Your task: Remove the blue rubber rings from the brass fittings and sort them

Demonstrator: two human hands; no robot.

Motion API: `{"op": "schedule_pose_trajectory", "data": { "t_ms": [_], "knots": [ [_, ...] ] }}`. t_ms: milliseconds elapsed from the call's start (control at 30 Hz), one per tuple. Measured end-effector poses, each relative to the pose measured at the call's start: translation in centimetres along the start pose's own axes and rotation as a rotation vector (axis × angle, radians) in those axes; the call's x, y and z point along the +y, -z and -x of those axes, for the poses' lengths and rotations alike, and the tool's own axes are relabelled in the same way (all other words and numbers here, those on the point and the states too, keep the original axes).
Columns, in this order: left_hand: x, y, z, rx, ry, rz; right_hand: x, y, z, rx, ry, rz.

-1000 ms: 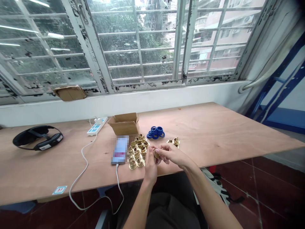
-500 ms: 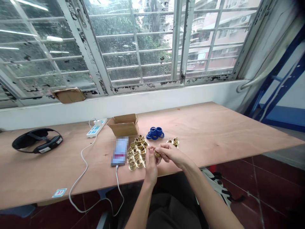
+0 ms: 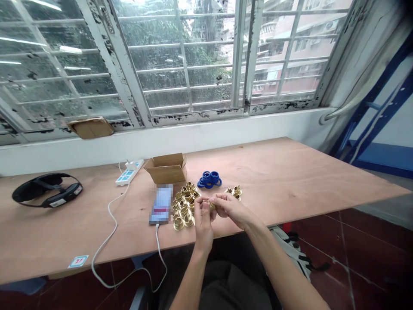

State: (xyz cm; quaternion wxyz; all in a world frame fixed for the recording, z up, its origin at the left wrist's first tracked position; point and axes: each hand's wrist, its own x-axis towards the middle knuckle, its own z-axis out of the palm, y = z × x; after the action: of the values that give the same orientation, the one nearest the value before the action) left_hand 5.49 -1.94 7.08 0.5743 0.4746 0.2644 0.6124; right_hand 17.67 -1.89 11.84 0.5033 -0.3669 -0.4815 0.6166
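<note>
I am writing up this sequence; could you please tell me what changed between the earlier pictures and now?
The right hand seems to have drawn its lower fingers in slightly; the view shifted a little. Nothing was visibly taken up or let go; the left hand also remains at the small gold piece. Blue rings, cardboard box and phone stayed put.

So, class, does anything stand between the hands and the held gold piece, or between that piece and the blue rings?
Nothing visible. The left hand and right hand hold the gold piece between them, and apart from those hands nothing shows before the blue rings. The gold pile sits left of that line, the small group right.
</note>
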Motion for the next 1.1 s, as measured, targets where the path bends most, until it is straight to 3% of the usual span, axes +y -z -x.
{"op": "schedule_pose_trajectory", "data": {
  "t_ms": [367,733,833,933,1000,1100],
  "knots": [
    [1.7,-0.2,-0.2,-0.009,-0.040,-0.176,-0.4,-0.4,0.1,-0.031,0.002,-0.041],
    [2.4,0.2,-0.6,-0.037,-0.072,-0.139,-0.4,0.8,-0.5,-0.038,0.099,-0.202],
    [3.2,1.1,-1.1,0.053,-0.101,-0.207,0.2,1.3,-0.9,0.079,0.165,0.027],
    [4.1,2.2,-1.6,0.137,-0.146,-0.281,1.5,2.1,-1.4,0.200,0.205,0.509],
    [4.6,2.8,-1.9,0.127,-0.165,-0.317,2.4,2.4,-1.7,0.255,0.187,0.789],
    [5.1,3.5,-2.2,0.094,-0.201,-0.404,3.2,2.4,-1.7,0.269,0.118,0.998]
  ]
}}
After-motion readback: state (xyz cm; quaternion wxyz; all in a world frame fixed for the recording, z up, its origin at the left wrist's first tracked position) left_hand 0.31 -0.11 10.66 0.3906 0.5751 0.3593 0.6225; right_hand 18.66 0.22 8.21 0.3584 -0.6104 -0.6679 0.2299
